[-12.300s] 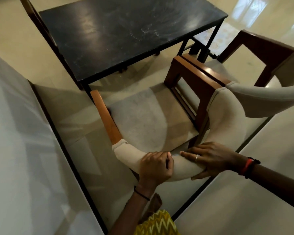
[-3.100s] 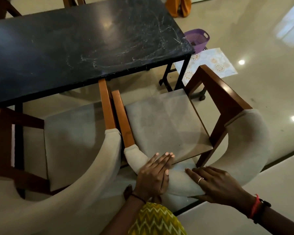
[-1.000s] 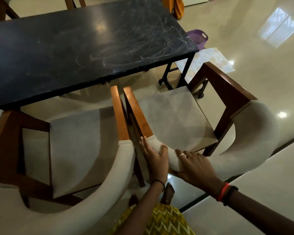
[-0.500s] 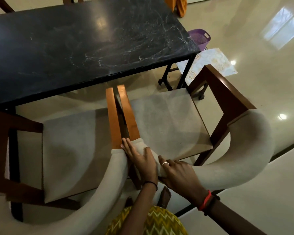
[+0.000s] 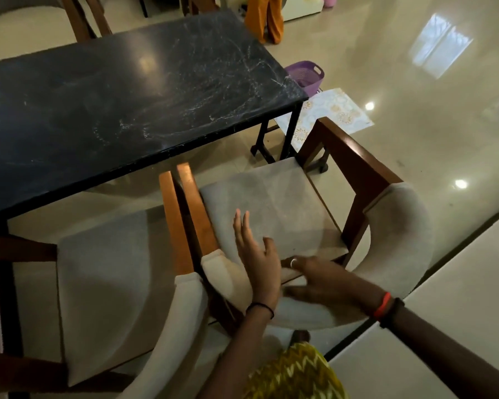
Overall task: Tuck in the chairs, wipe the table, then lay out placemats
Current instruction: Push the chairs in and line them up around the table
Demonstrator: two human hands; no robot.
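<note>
Left hand (image 5: 257, 263), right hand (image 5: 326, 283) on chair backrest (image 5: 401, 243); armrest (image 5: 195, 205) near table (image 5: 127, 110).

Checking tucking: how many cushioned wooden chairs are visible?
3: right chair and left chair side by side nearest the camera, third chair beyond the black stone table; others may be hidden.

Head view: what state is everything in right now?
Black marble-topped table: streaked, no placemats.
Right wooden cushioned chair: seat not under table.
Left wooden cushioned chair: likewise.
Patterned placemat: flat on floor.
Left hand: fingers straight.
Right hand: on right chair's backrest, blurred.
</note>
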